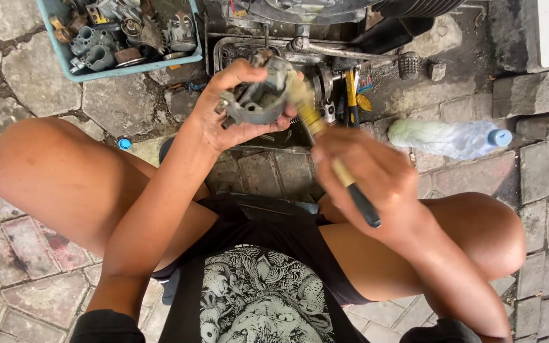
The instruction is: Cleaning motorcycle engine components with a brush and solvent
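Both hands working over the lap, w/ the person squatting on stone paving. Left hand is curling round a grey metal engine part, fingers wrapped over the top, thumb under, gripping it tight, held up in front of the motorbike. Right hand is closing round a brush w/ a yellowish shaft and black grip end; it's blurred, so exact finger spread can't be told, but the brush is clearly gripped & its tip is touching the part.

Going big to small: 1 motorbike underside at top, w/ 1 foot peg sticking out. 1 blue tray sitting top left, holding lots of small metal bits, too jumbled to count. 1 plastic bottle lying on its side at right, blue cap on. 1 yellow-handled tool lying under the bike, just behind the part. 1 small blue cap sitting on the paving near the left knee.
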